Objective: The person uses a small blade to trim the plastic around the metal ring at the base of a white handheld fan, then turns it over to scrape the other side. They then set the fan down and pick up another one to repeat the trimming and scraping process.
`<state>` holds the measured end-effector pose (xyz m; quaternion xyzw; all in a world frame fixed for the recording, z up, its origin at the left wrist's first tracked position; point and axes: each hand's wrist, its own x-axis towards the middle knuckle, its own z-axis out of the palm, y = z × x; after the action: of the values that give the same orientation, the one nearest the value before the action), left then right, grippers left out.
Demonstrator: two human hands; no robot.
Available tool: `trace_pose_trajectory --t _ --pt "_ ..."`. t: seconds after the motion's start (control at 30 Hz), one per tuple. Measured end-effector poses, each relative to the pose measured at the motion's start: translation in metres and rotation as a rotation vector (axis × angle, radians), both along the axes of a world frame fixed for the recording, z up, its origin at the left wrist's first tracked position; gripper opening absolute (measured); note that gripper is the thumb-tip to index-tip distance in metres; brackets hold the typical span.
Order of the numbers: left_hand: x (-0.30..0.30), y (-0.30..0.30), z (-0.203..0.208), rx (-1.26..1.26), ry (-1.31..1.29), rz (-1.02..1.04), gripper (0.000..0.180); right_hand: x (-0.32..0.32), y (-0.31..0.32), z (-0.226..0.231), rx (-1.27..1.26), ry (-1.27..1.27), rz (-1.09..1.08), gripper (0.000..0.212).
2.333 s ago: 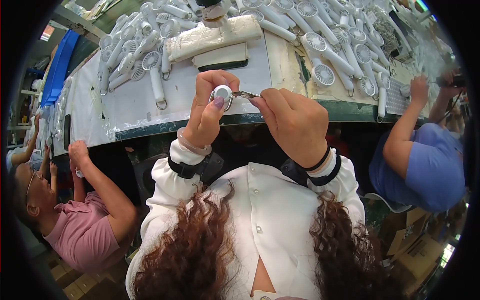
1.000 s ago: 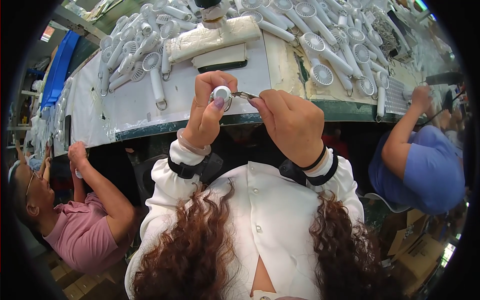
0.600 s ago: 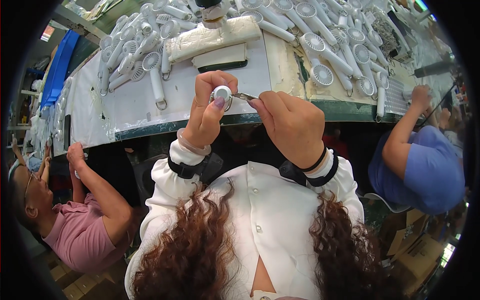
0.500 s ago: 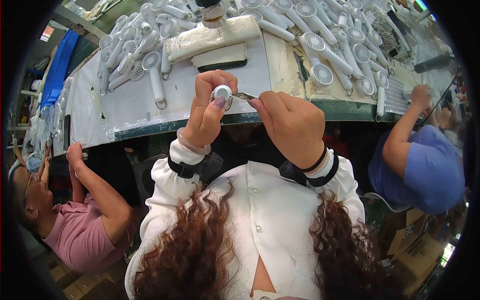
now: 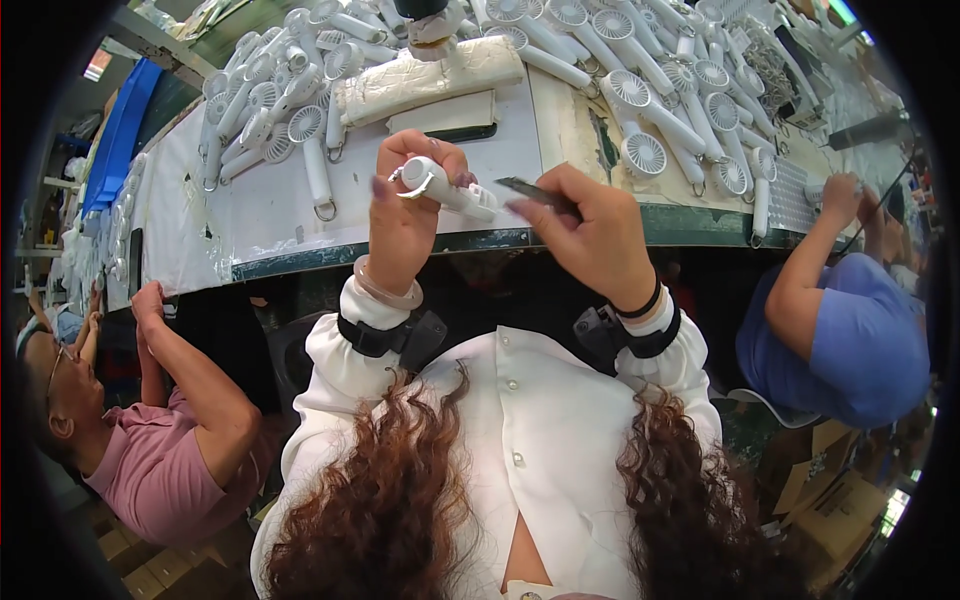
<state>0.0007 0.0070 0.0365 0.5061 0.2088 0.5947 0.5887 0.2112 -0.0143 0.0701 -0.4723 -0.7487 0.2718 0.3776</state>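
My left hand (image 5: 407, 230) is closed around a white handheld fan (image 5: 428, 180), holding it tilted above the table's front edge. The handle's rounded end points toward me, with a small loop or ring beside it, and the rest slants away to the right. Part of the fan is hidden behind my fingers. Just to its right, my right hand (image 5: 600, 235) grips a narrow dark metal tool (image 5: 530, 190) between thumb and fingers. The tool's tip points left and stands apart from the fan; its exact kind is not clear.
Many white handheld fans (image 5: 643, 153) with wrist rings lie heaped across the back of the table (image 5: 275, 225). A wrapped cream pad (image 5: 430, 82) and a dark flat object (image 5: 465, 132) lie ahead of my hands. Co-workers sit at left and right.
The fan has turned in my left hand, so its side now shows. My right hand has drawn the tool away from the fan's end, slightly rightward.
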Motion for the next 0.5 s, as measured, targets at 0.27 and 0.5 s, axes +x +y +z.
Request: trace_pose_trajectory --t 0.27,0.5 --pt "-0.003 0.007 -0.003 -0.094 -0.324 -0.309 0.069 0.004 0.036 -0.044 -0.145 0.268 -0.005 0.011" --pt "-0.003 0.008 -0.010 -0.247 -0.577 -0.438 0.060 -0.004 0.032 -0.056 -0.152 0.300 0.225 0.019"
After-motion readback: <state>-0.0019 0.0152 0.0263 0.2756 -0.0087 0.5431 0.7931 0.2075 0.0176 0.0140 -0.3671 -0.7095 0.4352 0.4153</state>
